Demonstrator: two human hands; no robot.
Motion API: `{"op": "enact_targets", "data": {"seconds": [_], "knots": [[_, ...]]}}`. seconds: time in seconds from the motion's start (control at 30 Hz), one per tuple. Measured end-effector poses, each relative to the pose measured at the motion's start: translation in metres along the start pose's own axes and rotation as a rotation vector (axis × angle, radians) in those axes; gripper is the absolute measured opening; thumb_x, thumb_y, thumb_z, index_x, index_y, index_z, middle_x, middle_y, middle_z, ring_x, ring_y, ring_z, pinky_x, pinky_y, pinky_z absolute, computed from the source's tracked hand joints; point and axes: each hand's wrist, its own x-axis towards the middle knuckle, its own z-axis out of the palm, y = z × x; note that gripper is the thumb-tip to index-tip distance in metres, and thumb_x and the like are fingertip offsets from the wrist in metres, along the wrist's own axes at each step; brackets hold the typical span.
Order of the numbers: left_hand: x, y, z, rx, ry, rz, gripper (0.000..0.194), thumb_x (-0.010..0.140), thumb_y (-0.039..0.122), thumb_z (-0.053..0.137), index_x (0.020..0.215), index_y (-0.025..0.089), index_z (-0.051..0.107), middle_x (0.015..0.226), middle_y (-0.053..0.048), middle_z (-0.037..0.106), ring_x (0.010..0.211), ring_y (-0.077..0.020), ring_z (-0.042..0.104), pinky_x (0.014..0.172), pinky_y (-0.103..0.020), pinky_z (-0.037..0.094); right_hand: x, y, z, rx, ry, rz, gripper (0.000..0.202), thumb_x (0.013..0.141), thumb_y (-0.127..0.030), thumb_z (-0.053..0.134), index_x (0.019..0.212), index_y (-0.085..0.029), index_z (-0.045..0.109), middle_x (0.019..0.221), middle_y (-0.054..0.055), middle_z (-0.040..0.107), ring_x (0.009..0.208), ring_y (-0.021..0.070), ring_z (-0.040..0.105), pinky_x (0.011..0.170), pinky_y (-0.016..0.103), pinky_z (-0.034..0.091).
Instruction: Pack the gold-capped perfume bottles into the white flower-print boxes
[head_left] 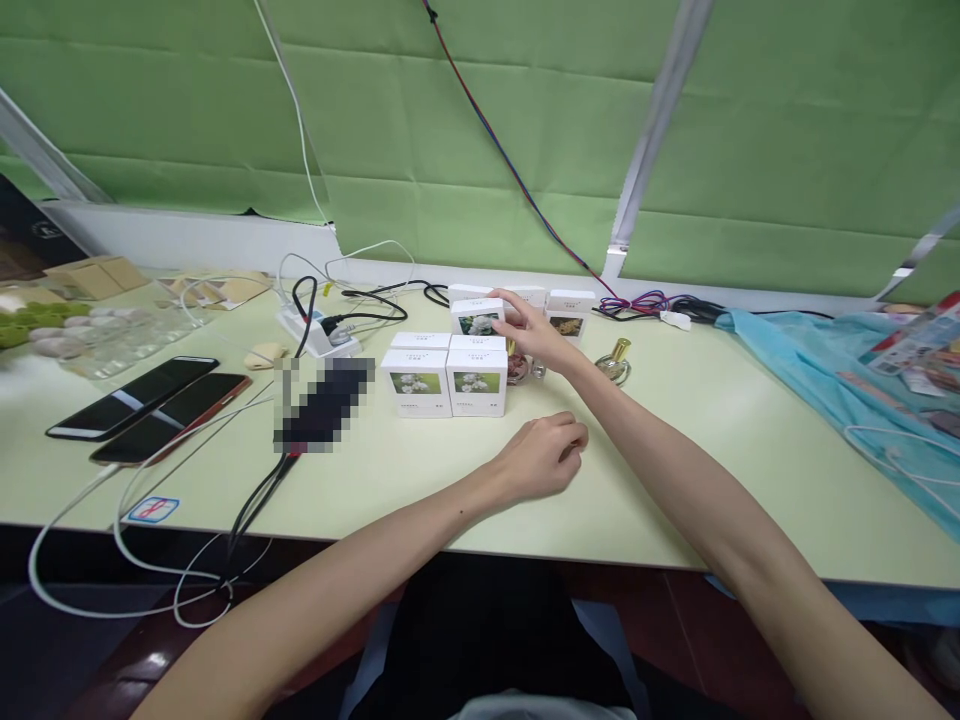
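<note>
My right hand (pixel 529 332) reaches behind the front boxes, its fingers around the right side of a small white box (pixel 478 318) with a white-flower picture. This box stands above the tops of the front ones. Two white boxes with flower pictures, a left one (pixel 417 385) and a right one (pixel 478 385), stand side by side in front, with more directly behind. My left hand (pixel 544 455) rests on the table with fingers curled in, nothing visible in them. Below my right hand are a partly covered glass bottle (pixel 517 368) and, to its right, a gold-necked glass bottle (pixel 615 365).
Another white box (pixel 571 315) stands at the back. Two phones (pixel 135 397), a power strip (pixel 319 335) and cables lie left on the table (pixel 720 440). Egg-like items (pixel 71 330) sit far left, a blue cloth (pixel 825 370) right. A green curtain (pixel 480 150) hangs behind.
</note>
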Motion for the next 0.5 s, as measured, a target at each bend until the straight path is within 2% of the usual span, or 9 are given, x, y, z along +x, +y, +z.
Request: {"op": "enact_targets", "data": {"seconds": [0.1, 0.3, 0.5], "knots": [[0.0, 0.0, 0.0, 0.006, -0.002, 0.011, 0.018, 0.081, 0.007, 0.046, 0.082, 0.019, 0.06, 0.084, -0.002, 0.061, 0.068, -0.0142, 0.053, 0.066, -0.028, 0.042, 0.001, 0.001, 0.0, 0.048, -0.107, 0.037, 0.06, 0.084, -0.067, 0.064, 0.133, -0.034, 0.053, 0.083, -0.002, 0.058, 0.066, 0.0147, 0.049, 0.063, 0.03, 0.053], [0.0, -0.001, 0.0, 0.022, -0.024, 0.007, 0.019, 0.082, 0.008, 0.046, 0.084, 0.019, 0.061, 0.087, -0.003, 0.062, 0.069, -0.0145, 0.054, 0.066, -0.028, 0.042, 0.008, 0.003, 0.002, 0.05, -0.138, 0.074, 0.056, 0.085, -0.065, 0.065, 0.129, -0.031, 0.056, 0.068, -0.006, 0.038, 0.06, 0.0128, 0.038, 0.058, 0.027, 0.046], [0.0, 0.001, -0.001, 0.04, -0.047, -0.004, 0.019, 0.083, 0.009, 0.045, 0.086, 0.018, 0.062, 0.089, -0.003, 0.063, 0.069, -0.0138, 0.054, 0.067, -0.027, 0.043, 0.011, -0.006, 0.001, 0.062, -0.195, 0.185, 0.046, 0.089, -0.053, 0.066, 0.127, -0.027, 0.058, 0.075, -0.002, 0.05, 0.062, 0.011, 0.038, 0.05, 0.021, 0.031]]}}
